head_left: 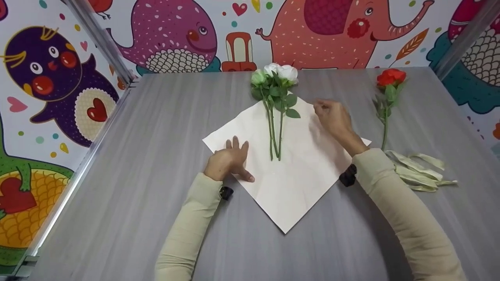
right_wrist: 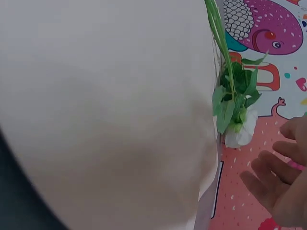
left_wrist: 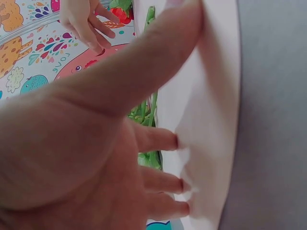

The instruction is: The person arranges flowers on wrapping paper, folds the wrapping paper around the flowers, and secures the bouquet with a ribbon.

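A sheet of pale pink wrapping paper [head_left: 297, 187] lies cornerwise on the table. On its upper half rest artificial roses, white [head_left: 287, 73] and pale green [head_left: 258, 77], their leafy stems [head_left: 280, 136] pointing toward the person. My left hand [head_left: 230, 160] presses the paper's left side, fingers spread and fingertips on the sheet, as the left wrist view also shows. Over the upper right edge of the paper hovers my right hand [head_left: 334, 117]. Its fingers are loosely bent with nothing between them in the right wrist view [right_wrist: 283, 177].
A red rose [head_left: 391, 78] lies at the right of the grey table [head_left: 117, 175]. Below its stem, beside the right sleeve, is a loose bundle of pale green ribbon [head_left: 420, 173]. Cartoon-printed panels [head_left: 242, 23] wall the table's back and sides.
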`<state>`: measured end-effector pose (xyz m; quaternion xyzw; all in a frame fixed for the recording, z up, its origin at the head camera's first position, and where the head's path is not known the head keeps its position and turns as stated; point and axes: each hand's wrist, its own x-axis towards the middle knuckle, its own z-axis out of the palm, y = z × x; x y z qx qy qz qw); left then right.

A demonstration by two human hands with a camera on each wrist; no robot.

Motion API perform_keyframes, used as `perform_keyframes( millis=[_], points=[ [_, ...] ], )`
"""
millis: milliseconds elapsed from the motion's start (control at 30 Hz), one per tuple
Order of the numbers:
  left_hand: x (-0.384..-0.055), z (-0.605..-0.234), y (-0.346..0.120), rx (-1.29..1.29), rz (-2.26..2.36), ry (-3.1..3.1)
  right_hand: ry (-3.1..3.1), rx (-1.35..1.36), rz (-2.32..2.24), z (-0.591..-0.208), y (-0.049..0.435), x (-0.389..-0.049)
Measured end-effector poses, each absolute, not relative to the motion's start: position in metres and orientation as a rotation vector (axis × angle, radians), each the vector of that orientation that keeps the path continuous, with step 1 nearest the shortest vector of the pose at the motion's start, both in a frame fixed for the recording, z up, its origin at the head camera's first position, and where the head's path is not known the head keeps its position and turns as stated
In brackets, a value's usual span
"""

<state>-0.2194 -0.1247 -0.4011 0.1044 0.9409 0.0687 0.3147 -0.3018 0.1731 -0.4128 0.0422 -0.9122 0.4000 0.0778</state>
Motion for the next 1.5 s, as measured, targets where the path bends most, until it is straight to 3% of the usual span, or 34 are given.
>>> perform_keyframes(
  millis=[233, 633, 1500],
  points=[
    [-0.218, -0.403, -0.125, 0.276, 0.164, 2.489, -2.695, 0.296, 1.126, -0.416, 0.206, -0.299],
    [-0.218, -0.404, -0.127, 0.257, 0.18, 2.495, -2.888, 0.004, 0.889, -0.41, 0.259, -0.294],
    [-0.221, -0.402, -0.126, 0.28, 0.177, 2.471, -2.99, -0.414, 1.049, -0.413, 0.331, -0.284]
  ],
)
